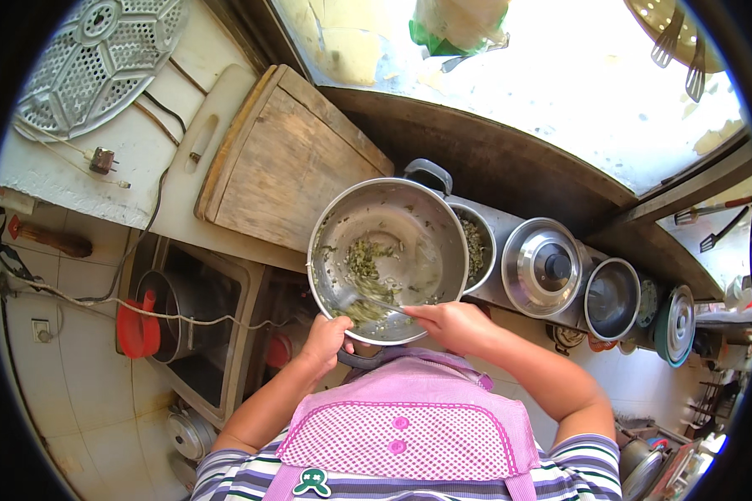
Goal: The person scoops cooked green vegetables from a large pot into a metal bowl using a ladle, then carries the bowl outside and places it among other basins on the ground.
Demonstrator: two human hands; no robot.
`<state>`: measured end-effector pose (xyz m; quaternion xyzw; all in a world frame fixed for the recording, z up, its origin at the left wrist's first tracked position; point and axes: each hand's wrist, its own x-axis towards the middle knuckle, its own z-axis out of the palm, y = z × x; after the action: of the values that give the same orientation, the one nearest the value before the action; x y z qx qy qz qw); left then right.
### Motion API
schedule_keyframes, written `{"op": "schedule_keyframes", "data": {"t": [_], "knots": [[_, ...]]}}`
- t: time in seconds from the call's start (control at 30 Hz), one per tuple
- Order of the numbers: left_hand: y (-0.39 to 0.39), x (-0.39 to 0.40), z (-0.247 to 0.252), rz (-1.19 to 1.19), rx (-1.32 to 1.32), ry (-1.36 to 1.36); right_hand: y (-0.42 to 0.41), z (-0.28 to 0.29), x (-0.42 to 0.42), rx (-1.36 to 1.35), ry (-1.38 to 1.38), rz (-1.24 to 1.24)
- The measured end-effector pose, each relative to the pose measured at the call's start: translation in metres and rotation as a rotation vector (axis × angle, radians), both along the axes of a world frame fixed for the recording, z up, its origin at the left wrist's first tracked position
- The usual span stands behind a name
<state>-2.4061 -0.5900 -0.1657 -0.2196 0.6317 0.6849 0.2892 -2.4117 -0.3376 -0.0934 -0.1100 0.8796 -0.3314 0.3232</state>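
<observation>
A large metal pot [429, 250] with dark handles is tilted towards me, its near side close to my apron [407, 407]. My left hand [327, 340] grips its near rim, thumb over the edge. In my right hand [454, 325] is the handle of a metal spoon [376, 302], whose bowl end sits among chopped greens [366, 263] in the pot. Bits of the greens also cling to the pot's inner wall. Partly hidden behind the pot, a metal bowl [490, 250] holds more chopped filling [473, 241].
Wooden boards [301, 156] lie left of the pot. A perforated steamer plate [106, 56] and a plug [102, 160] rest on the white counter [138, 194]. To the right stand a lidded pot [539, 275] and a metal basin [611, 293]. A cord [225, 317] hangs at lower left.
</observation>
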Motion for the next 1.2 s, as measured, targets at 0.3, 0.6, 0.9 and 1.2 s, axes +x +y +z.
{"op": "schedule_keyframes", "data": {"t": [0.3, 0.6, 0.9, 1.2], "knots": [[-0.008, -0.009, 0.002, -0.067, 0.057, -0.049, -0.037, -0.040, 0.002, -1.096, -0.475, -1.035], [0.005, -0.006, 0.018, -0.041, 0.002, -0.021, 0.008, -0.036, 0.033, -0.425, -0.101, -0.269], [0.034, -0.002, 0.031, -0.011, -0.028, -0.062, 0.003, -0.051, 0.000, -1.239, -0.521, -0.845], [0.043, 0.013, 0.028, 0.035, -0.003, -0.112, 0.062, -0.020, 0.002, -0.750, -0.211, -0.465]]}}
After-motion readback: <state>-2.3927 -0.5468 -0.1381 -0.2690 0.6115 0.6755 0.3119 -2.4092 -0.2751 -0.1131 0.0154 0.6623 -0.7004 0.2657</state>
